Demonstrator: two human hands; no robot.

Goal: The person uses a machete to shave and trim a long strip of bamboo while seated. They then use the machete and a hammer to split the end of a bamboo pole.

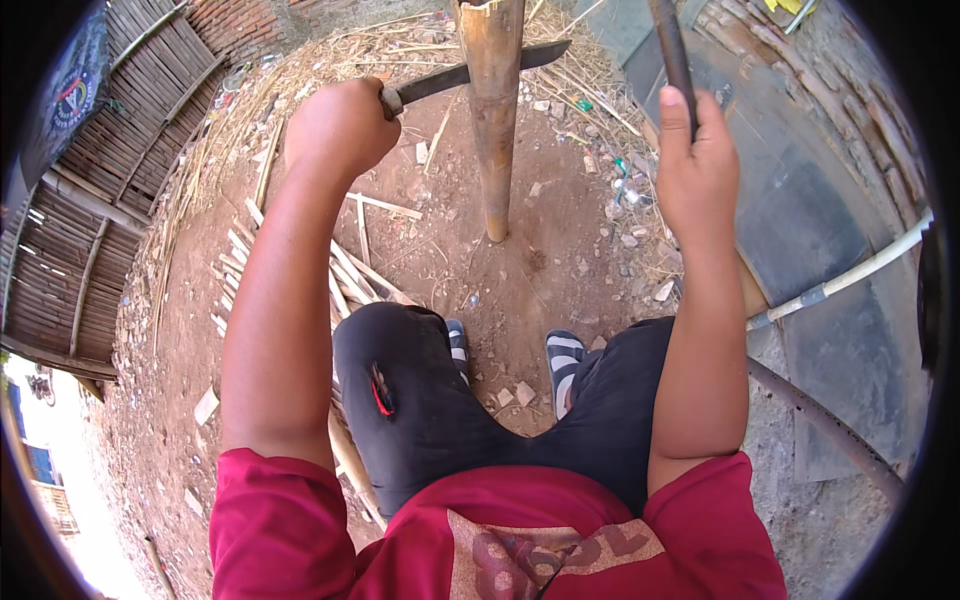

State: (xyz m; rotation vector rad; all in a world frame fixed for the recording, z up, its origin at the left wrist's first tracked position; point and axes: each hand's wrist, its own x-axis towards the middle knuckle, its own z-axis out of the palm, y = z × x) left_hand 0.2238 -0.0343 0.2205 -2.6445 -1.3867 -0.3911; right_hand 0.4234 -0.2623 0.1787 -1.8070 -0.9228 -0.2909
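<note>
A tall, upright, tan bamboo pole [494,110] stands planted in the reddish dirt ground [560,270] between the two hands, its long axis vertical, just right of the left hand and well left of the right. The left hand [338,128], the nearer one, is clenched around the handle of a dark, long-bladed machete [470,72], whose blade lies roughly crosswise, running right from the fist and passing behind the pole near its top. The right hand [695,160] is closed around a thin, dark, slanting stick [672,55] that rises above it.

Tan bamboo pole [494,110], dark grey knife blade [470,72], red shirt [480,540], black shorts [440,400], black-and-white striped sandals [563,362], reddish-brown dirt ground [540,270].
</note>
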